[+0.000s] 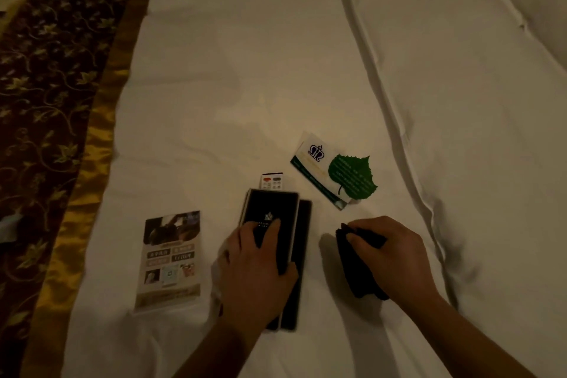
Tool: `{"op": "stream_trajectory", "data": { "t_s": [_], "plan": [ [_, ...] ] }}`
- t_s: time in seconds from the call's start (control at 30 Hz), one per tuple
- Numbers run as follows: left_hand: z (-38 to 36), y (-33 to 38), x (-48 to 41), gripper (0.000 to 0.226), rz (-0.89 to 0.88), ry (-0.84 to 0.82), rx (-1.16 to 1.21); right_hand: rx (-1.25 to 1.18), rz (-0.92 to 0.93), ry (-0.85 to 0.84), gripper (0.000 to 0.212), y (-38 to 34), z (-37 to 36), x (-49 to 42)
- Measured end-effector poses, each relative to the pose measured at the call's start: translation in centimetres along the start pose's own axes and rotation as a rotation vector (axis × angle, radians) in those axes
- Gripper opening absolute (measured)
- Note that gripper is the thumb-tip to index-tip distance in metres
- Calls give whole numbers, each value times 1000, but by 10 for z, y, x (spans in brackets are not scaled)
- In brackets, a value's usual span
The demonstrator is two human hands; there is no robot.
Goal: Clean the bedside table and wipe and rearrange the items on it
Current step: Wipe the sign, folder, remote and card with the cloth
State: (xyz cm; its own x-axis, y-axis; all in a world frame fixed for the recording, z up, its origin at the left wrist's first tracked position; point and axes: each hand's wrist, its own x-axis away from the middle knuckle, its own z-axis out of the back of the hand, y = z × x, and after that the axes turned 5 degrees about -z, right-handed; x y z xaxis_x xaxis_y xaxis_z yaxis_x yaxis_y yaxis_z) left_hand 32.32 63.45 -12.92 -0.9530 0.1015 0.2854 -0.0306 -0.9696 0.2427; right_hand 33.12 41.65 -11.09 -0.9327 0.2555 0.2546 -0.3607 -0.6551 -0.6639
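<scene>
Several items lie on a white bed sheet. My left hand grips a black booklet with a small crest, which lies on a dark flat tray or folder. A white remote control pokes out from under the booklet's far end. My right hand holds a folded black cloth bunched on the sheet. A white card with a purple crest lies farther off, with a green leaf-shaped card overlapping it. A printed leaflet in a clear stand lies at the left.
The bed's left edge has a gold satin runner, and beyond it is dark floral carpet. A folded white duvet covers the right side, its seam running diagonally.
</scene>
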Motion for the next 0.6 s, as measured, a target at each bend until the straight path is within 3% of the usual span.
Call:
{"op": "stream_trajectory", "data": {
  "t_s": [0.17, 0.33, 0.4, 0.47, 0.6],
  "plan": [
    [24, 5, -30, 42, 23, 258, 269, 0, -27, -51, 20, 12, 7, 3],
    [49, 9, -76, 23, 62, 314, 430, -55, -34, -33, 20, 14, 13, 0],
    [49, 21, -98, 32, -14, 280, 453, -69, -34, -29, 20, 13, 15, -5],
    [45, 36, -126, 54, -45, 168, 450, -93, -32, -21, 19, 12, 17, -13],
    [28, 67, -176, 94, 144, -18, 639, -144, 6, 47, 17, 11, 21, -33]
  ]
}}
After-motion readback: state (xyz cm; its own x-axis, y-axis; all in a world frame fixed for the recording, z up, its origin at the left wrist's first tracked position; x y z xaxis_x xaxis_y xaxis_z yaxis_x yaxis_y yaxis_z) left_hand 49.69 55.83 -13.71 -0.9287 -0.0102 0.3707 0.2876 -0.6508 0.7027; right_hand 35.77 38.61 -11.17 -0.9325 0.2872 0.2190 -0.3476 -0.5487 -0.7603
